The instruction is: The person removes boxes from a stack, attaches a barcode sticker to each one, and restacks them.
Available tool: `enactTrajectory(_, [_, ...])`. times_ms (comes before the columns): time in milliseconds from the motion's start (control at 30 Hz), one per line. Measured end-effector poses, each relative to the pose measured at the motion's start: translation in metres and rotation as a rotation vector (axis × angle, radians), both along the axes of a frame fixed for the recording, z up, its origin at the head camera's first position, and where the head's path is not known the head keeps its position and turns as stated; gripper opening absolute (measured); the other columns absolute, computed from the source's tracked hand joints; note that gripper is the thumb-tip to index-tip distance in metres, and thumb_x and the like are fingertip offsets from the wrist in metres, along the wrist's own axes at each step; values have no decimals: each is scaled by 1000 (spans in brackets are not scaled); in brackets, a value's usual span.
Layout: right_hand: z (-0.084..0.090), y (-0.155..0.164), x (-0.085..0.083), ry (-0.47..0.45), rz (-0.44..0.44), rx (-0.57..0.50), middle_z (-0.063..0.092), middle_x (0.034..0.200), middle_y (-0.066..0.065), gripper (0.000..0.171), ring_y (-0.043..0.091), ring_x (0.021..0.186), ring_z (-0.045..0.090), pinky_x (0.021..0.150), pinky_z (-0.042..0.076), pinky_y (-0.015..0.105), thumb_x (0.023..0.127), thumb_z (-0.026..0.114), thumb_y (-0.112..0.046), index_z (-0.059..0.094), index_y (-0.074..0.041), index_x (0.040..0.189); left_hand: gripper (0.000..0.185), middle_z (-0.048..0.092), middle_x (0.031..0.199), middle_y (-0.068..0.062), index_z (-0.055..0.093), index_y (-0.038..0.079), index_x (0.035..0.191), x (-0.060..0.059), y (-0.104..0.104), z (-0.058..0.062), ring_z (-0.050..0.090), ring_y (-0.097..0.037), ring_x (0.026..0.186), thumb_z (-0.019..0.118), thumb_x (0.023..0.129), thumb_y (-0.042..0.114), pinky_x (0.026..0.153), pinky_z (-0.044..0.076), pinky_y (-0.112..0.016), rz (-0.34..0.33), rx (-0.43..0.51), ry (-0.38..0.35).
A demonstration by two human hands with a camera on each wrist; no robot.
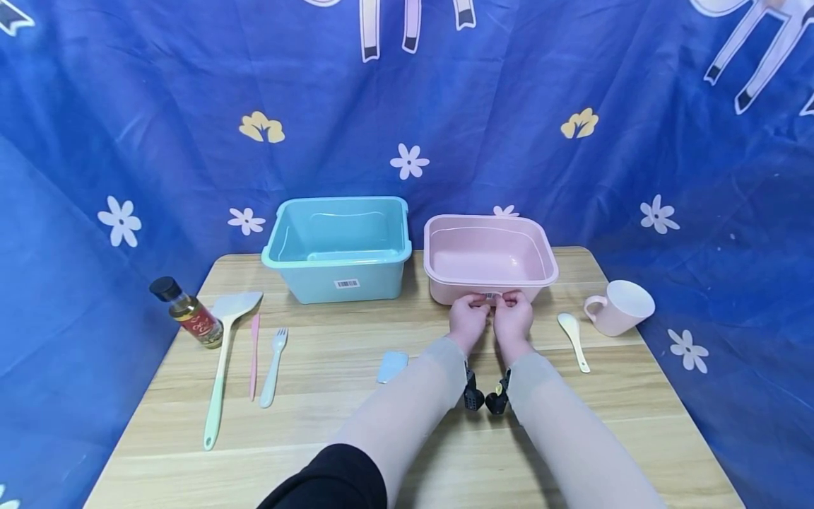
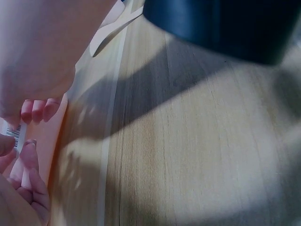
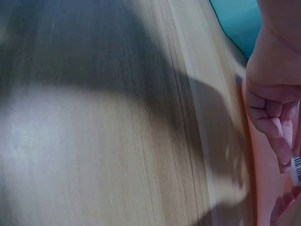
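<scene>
At the front wall of a pink plastic basin (image 1: 490, 283), both hands meet around a small white barcode label (image 1: 490, 295). My left hand (image 1: 469, 322) pinches the label's left side with curled fingers. On the other side, my right hand (image 1: 514, 318) holds its right edge between thumb and fingertips. The barcode label (image 2: 14, 134) shows between the hands in the left wrist view; the right wrist view catches the label (image 3: 296, 168) near the left fingertips (image 3: 283, 165). How much of it lies against the wall is hidden by the fingers.
A teal basin (image 1: 346, 283) stands left of the pink one. Leftward lie a bottle (image 1: 197, 318), a spatula (image 1: 222, 353), a pink knife (image 1: 254, 353) and a fork (image 1: 273, 367). A light blue flat piece (image 1: 392, 367) is near the left forearm. Rightward are a spoon (image 1: 574, 343) and mug (image 1: 620, 309).
</scene>
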State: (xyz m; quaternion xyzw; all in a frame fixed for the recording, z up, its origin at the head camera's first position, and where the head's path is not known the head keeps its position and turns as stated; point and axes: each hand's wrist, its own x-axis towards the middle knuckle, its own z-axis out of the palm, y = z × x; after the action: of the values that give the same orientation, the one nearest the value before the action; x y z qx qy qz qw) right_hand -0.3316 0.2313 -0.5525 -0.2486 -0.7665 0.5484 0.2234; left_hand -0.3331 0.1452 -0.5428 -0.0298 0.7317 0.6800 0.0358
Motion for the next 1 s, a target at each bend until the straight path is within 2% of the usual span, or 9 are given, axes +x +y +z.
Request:
enactTrajectory(200, [-1,0,0,-15,5,-20,61,85,12,9,24,78,57,73,49,36,91,67,-6,60,0,91,20,67,80,-3,72,-1,109,-1,0,1,59,-11,68,68,89,1,61,49,-22,4,0,-13])
enactTrajectory(500, [0,0,0,-24,3,-15,61,83,11,10,22,75,57,69,48,33,91,68,-6,60,0,91,20,66,79,-1,72,0,109,-2,-1,0,57,-9,66,68,89,2,60,49,-22,5,1,-32])
enactTrajectory(767, [0,1,0,-26,-2,-3,63,83,11,10,23,75,58,70,49,33,91,69,-7,62,0,91,19,65,77,-1,72,-2,108,-3,-1,0,57,-9,65,68,90,2,60,48,-22,-2,-6,-20])
enactTrajectory(867, [0,2,0,-29,-3,-14,62,84,12,12,24,77,59,73,49,36,90,69,-8,61,0,94,19,66,78,-2,72,-2,107,-3,0,0,61,-14,67,68,90,2,59,48,-22,-3,-5,-17])
enactTrajectory(1000, [-1,4,0,-15,-12,-14,61,80,9,15,22,75,57,71,48,34,89,71,-8,59,-1,91,18,69,82,-8,71,-2,108,-3,0,-1,66,-28,75,67,90,2,59,49,-23,-1,15,-27])
